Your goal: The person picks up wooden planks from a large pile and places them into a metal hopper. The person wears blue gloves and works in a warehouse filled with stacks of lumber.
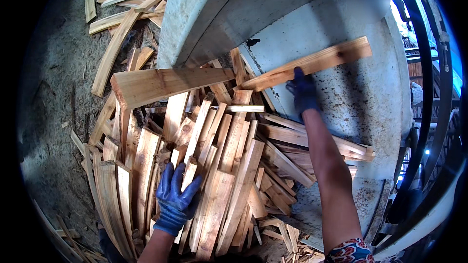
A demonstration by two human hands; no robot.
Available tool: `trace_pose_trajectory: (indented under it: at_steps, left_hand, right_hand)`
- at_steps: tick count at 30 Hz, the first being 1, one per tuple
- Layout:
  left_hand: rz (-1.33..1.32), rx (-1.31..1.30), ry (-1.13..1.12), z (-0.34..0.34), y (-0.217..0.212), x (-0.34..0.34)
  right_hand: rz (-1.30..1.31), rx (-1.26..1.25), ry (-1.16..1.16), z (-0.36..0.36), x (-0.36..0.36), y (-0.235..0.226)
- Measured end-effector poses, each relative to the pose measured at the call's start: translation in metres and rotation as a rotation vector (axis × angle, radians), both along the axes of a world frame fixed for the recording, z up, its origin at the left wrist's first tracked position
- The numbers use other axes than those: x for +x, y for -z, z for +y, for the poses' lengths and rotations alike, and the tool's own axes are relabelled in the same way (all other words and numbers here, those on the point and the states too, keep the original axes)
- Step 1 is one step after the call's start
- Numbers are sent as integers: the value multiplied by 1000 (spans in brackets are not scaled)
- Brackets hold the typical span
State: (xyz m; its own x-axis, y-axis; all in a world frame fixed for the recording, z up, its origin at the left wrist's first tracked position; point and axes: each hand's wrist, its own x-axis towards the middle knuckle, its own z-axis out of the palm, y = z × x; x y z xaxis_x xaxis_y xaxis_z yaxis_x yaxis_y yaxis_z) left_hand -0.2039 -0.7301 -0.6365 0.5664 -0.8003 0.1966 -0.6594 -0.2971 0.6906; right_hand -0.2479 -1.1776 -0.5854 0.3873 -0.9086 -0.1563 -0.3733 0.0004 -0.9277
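Hands in blue gloves: the right hand (303, 90) clamps a long plank (307, 63) at upper right over the grey tabletop (370, 102), best kept level, while the left hand (176, 199) lies spread on the slat pile (229, 175) at lower centre.

Daylight lit the scene unevenly. The brightest patch was the blown-out blue-white glare at the right rim, beyond the dark curved metal frame (429, 68). The pale grey metal surface (365, 97) and the raised wooden plank (321, 61) caught soft, even light. Deep shadow filled the gaps in the pile of wood slats (229, 165), and the dirt floor (53, 92) at left lay dim. Fisheye distortion bent straight edges toward the black vignetted corners. The upper right looked smeared and soft; the centre stayed sharp.
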Motion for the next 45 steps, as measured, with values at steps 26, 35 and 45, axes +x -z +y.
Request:
trace_pose_trajectory:
  at_steps: [26,35,45]
  left_hand:
    - [-33,-21,-32,2,-5,0]
    - [-40,-13,-29,3,-6,-2]
    - [-35,-17,-21,2,-6,1]
  right_hand:
    - [103,394,510,226,-287,-84]
    - [236,61,50,127,-182,-141]
    - [-210,-247,198,4,-118,-82]
